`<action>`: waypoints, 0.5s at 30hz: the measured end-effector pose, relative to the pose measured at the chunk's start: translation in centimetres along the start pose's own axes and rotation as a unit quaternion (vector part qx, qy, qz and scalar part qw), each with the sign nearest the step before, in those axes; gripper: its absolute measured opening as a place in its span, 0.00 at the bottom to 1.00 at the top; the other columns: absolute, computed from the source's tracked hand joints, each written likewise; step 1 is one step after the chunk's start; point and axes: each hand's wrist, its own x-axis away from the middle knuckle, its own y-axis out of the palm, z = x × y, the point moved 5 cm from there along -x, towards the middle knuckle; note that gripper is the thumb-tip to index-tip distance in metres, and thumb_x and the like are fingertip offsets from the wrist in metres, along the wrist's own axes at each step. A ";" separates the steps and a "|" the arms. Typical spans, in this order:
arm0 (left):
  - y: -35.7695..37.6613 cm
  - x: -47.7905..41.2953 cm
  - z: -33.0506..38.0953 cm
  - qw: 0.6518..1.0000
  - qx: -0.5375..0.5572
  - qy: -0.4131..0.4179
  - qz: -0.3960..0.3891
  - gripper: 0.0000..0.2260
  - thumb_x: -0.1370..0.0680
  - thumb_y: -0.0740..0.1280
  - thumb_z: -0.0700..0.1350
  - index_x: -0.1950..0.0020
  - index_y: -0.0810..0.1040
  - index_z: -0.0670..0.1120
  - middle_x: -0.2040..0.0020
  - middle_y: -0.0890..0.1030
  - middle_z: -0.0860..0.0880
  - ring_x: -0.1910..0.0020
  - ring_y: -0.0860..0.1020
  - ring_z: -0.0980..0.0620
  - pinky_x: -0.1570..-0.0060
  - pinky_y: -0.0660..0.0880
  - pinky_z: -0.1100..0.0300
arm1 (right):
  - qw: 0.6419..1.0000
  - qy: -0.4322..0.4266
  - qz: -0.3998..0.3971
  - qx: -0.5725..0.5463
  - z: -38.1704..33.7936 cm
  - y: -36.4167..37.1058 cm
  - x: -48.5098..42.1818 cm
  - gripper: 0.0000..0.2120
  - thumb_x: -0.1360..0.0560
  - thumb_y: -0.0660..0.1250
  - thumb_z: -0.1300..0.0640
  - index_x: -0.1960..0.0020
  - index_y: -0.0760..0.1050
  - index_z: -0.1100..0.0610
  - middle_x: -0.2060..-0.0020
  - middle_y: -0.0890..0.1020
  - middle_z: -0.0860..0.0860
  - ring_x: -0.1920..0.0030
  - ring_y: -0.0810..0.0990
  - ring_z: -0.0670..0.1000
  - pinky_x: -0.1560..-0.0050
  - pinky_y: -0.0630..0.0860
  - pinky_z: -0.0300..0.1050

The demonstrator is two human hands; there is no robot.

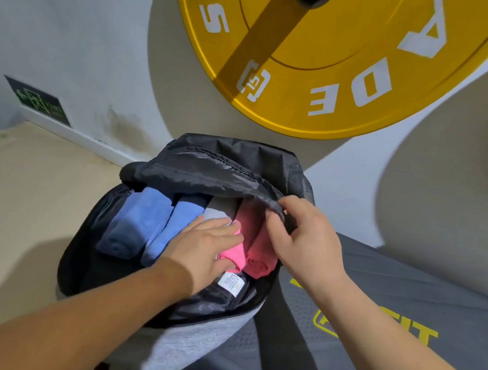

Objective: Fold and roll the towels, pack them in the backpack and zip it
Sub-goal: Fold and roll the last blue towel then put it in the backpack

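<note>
Left hand (pixel 206 244) flat on towels (pixel 143 221)

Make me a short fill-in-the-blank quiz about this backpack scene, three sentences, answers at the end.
1. The rolled towels lie inside the open ____.
2. The left hand presses flat on the towels, while the right hand pinches the backpack's black ____.
3. The big weight plate on the wall is ____ in colour.

Answers: backpack; flap; yellow

The flat left hand (pixel 207 244) covers most of the rolled grey towel (pixel 219 209); the big yellow weight plate (pixel 333 50) runs past the top edge.
</note>
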 end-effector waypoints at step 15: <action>1.1 -1.0 3.4 0.997 -0.015 -0.074 0.035 0.14 0.27 0.68 0.61 0.44 0.82 0.59 0.34 0.76 0.58 0.29 0.67 0.55 0.24 0.50 0.35 | 0.978 0.057 -0.069 -0.186 1.7 0.1 -0.3 0.09 0.24 0.69 0.43 0.51 0.80 0.48 0.64 0.83 0.49 0.62 0.80 0.54 0.57 0.80 0.58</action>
